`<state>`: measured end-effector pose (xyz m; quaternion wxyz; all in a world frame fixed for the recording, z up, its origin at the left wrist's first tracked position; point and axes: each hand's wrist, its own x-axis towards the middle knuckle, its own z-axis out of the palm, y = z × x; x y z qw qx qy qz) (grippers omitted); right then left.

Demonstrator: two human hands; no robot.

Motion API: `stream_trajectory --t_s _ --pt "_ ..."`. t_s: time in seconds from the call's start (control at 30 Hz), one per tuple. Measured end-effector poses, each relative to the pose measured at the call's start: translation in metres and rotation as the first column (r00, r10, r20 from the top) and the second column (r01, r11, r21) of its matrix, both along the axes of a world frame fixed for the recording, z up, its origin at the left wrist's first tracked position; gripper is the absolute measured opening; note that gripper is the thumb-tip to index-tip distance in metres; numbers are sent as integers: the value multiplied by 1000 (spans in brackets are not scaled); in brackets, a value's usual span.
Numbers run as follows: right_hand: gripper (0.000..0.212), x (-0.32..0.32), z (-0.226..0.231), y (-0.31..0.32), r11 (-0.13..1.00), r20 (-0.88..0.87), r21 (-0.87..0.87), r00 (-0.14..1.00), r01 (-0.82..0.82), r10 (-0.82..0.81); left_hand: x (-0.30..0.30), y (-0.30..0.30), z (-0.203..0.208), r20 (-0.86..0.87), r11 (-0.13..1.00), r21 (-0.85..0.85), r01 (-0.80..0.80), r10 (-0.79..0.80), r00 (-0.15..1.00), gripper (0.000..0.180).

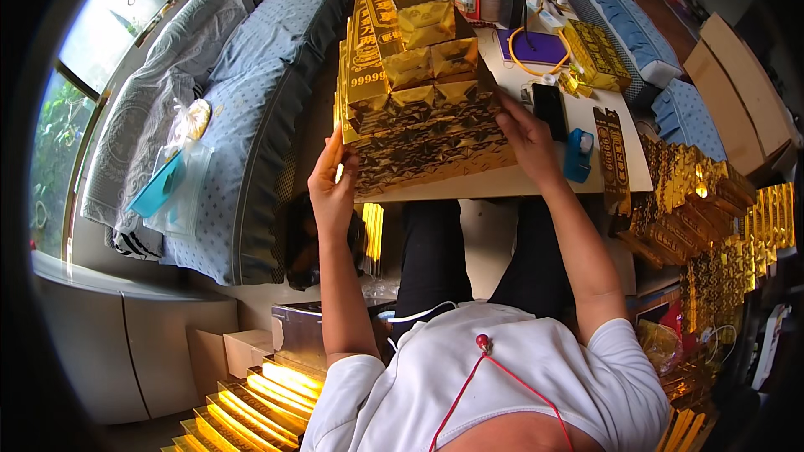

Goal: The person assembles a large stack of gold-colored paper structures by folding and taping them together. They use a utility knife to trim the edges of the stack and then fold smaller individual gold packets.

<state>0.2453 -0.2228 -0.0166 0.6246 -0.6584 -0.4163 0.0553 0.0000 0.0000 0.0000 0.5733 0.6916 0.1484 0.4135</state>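
Beside a bed (251, 75), both flat, unclenched hands, left hand (333, 188) and right hand (528, 141), press a gold-foil box stack (419, 92) overhanging the table (502, 184); uneven pressure could topple it.

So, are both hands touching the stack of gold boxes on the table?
Yes, the left hand presses the left side of the stack of gold boxes and the right hand rests on its right side.

We reach both bare forearms up from the lower edge. Our left hand (333, 187) is raised, fingers together and pointing up, palm turned inward. Our right hand (528, 141) lies flatter, fingers spread and extended forward.
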Motion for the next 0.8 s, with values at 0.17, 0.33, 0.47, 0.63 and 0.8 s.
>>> stream_trajectory --t_s 0.17,0.33,0.47,0.63,0.8 --pt "44 1 -3 0 999 84 49 996 2 -6 2 -6 2 31 997 -75 -1 4 1000 55" --pt "44 0 -2 -1 998 82 63 997 -16 11 2 -3 -4 36 999 -50 -15 17 999 53" --pt "44 0 -2 0 998 91 58 996 -14 8 -1 4 -9 8 999 31 -11 10 1000 50" --pt "44 0 -1 -1 998 62 54 998 -14 11 0 -1 1 19 1000 -16 15 -15 1000 50" --pt "51 -12 19 1 993 228 94 969 78 -97 0 -13 31 56 993 89 -82 78 995 42"
